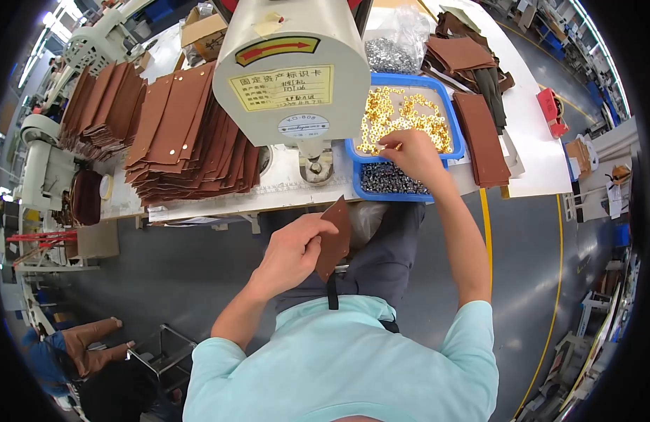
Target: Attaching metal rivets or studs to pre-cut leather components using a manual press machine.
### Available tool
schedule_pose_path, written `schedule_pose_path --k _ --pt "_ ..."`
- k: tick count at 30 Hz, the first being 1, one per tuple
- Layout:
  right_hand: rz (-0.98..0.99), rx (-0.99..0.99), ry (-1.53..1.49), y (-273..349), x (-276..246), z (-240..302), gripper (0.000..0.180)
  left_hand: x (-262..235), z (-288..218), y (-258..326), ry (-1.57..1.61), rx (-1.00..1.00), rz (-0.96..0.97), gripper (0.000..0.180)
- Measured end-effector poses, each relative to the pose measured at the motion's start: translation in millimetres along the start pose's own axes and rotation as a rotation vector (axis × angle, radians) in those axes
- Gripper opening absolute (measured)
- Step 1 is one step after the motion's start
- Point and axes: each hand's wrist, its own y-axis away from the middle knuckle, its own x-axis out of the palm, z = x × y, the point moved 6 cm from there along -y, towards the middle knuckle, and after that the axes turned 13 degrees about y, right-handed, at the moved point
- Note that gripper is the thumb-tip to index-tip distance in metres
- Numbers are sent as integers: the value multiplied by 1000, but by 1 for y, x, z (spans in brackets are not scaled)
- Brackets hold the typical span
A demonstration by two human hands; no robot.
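Brown leather piece (335, 243): off the counter (539, 165), in front of the near edge, tilted, with one corner pointing up. I see the left hand (291, 252) at its left edge, fingers clamped on it, index finger lying across the upper left of the face. The grip behind the piece is out of my sight.

Right hand (415, 156) is over the blue tray (454, 119) of gold rings (377, 116), fingers curled at the near left part of the heap. The tips are drawn close; from here I cannot tell whether they are pinched on a ring or apart. The hand and wrist cover some of the rings.

On the near side of that tray, a second blue tray (357, 188) of dark metal bits (389, 178), partly under the right forearm. Left of the trays, a pale machine (290, 60); its head blocks my view of the counter behind, and its top is cut off. Left of it, a large brown stack (184, 144). Far right, a brown strip (479, 137) on the counter. Rim of my view: bent and dark.
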Motion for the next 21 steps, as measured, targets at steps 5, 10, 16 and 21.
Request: schedule_pose_path --k 5,10,16,21 --pt "159 -61 152 -32 25 16 13 -5 6 7 92 -81 -17 20" --pt "199 -74 253 -35 27 17 8 -15 17 4 174 -271 -57 33" --pt "-75 -64 -276 20 -5 63 10 -13 32 -2 371 -137 -73 43" --pt "-4 -144 -612 89 15 101 12 -2 28 -9 603 -222 48 40"
